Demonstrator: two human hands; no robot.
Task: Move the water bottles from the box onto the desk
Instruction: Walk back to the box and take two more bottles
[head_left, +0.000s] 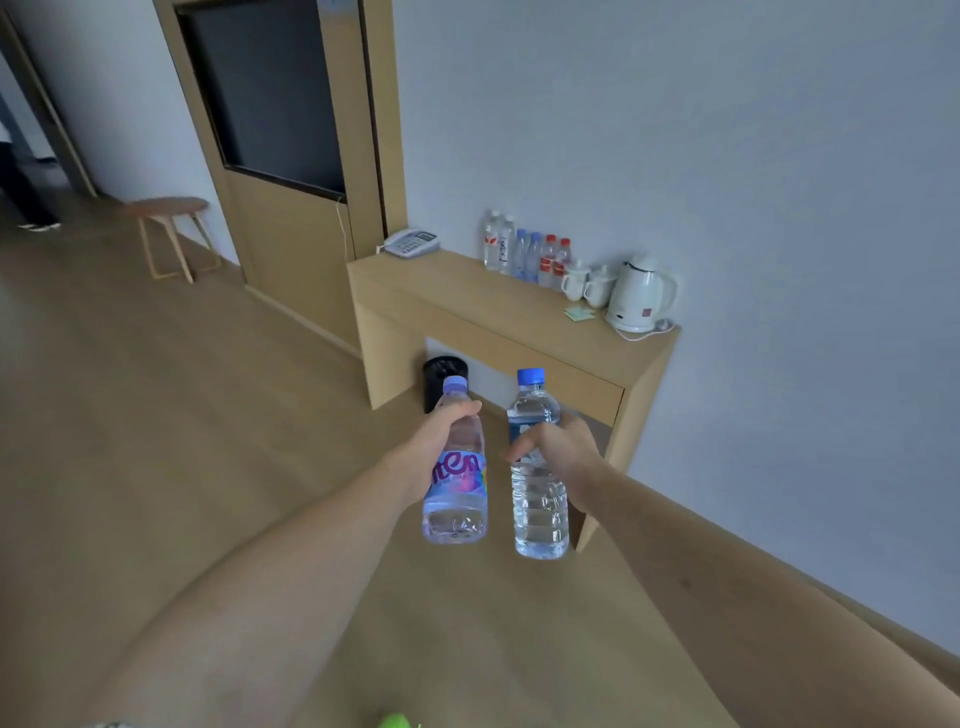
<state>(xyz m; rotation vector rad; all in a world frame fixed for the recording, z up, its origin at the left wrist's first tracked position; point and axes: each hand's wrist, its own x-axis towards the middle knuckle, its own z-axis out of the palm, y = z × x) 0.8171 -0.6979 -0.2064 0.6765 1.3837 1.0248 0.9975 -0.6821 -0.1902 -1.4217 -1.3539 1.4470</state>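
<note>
The fingers (467, 409) of the left hand (436, 441) are curled round the upper part of a bottle with a purple cap and a pink and purple label (455, 467), and the hand holds it nearly upright in the lower middle of the frame. Just beside it, the fingers (522, 447) of the right hand (558, 452) are wrapped round the middle of a clear bottle with a blue cap (537, 467), also upright. The two bottles are close but do not touch, and both are in the air above the wooden floor (182, 415). Further back, right of centre, the surface (467, 291) stands against the grey wall. On it there is a row of six water bottles (527, 254), then two white cups (587, 283) and a white kettle (641, 296) to the right, and a telephone (412, 242) at its left end. A round stool (166, 208) stands at the upper left.
</note>
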